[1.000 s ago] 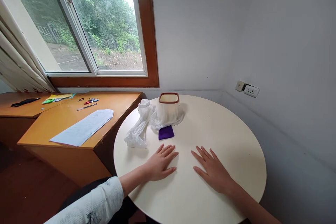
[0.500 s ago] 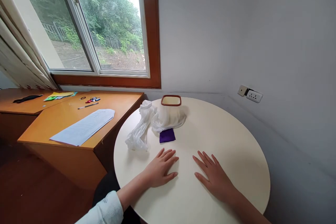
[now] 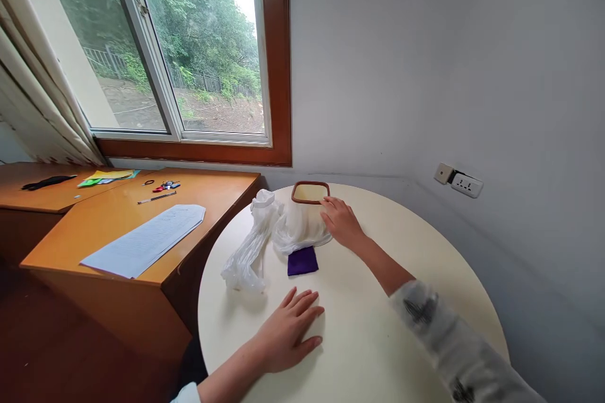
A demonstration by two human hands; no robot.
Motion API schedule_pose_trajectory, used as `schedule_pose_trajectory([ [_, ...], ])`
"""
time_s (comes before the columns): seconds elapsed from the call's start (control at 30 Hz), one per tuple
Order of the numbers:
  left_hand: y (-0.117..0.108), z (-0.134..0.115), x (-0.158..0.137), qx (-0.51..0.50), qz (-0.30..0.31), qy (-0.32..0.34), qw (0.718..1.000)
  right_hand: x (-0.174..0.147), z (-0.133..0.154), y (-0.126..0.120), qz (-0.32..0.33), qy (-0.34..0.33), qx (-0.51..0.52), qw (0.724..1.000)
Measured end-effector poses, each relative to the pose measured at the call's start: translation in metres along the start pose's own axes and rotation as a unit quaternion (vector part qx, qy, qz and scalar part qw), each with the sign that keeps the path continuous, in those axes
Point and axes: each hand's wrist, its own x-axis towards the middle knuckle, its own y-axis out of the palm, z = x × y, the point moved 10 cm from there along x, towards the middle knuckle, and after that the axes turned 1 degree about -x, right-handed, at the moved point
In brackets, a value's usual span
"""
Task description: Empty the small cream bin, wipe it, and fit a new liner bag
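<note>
My left hand [image 3: 290, 334] lies flat on the round cream table [image 3: 373, 352], fingers spread, holding nothing. Reaching forward, my right hand [image 3: 344, 223] has its fingertips at the near right corner of a small bin's brown rim [image 3: 309, 202]; its fingers look stretched out, and whether they touch the rim is hard to tell. The bin's pale body [image 3: 309, 220] stands upright near the back of the table, partly hidden by that hand. A thin translucent white plastic bag [image 3: 253, 242] is bunched around its base and to its left. In front lies a folded purple cloth [image 3: 302, 261].
At the left stands an orange-brown desk [image 3: 227, 192] with printed papers [image 3: 146, 239], a pen [image 3: 157, 197] and keys [image 3: 166, 186]. A window [image 3: 212, 44] is behind it. The wall on the right carries a socket [image 3: 467, 185].
My right hand has left the tabletop and moved forward and left to the bin's rim. My left hand stays flat on the table. The view has shifted slightly.
</note>
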Motion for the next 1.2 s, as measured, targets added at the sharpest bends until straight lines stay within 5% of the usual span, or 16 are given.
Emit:
schedule_pose_trajectory([
  [0.13, -0.011, 0.001, 0.003, -0.038, -0.051, -0.010, 0.998, 0.040, -0.002, 0.023, 0.025, -0.004, -0.003, 1.000],
  [0.3, -0.025, 0.023, 0.022, -0.027, -0.160, -0.052, 0.985, 0.052, -0.011, 0.037, 0.062, -0.001, -0.005, 0.998],
  [0.5, -0.013, 0.049, 0.044, 0.051, -0.128, -0.086, 0.987, 0.053, -0.022, 0.034, 0.090, -0.006, -0.002, 0.996],
  [0.7, -0.024, 0.052, 0.030, 0.077, -0.134, -0.077, 0.985, 0.045, -0.037, 0.021, 0.108, -0.005, 0.005, 0.994],
  [0.87, -0.037, 0.064, 0.020, 0.112, -0.097, -0.148, 0.978, 0.023, -0.040, 0.003, 0.125, -0.013, 0.030, 0.992],
  [1.03, -0.073, 0.077, 0.025, -0.009, -0.190, -0.192, 0.963, -0.009, -0.036, -0.017, 0.143, -0.008, 0.067, 0.987],
  [1.2, -0.091, 0.090, 0.066, -0.157, -0.253, -0.138, 0.945, -0.032, -0.029, -0.031, 0.154, 0.005, 0.120, 0.981],
])
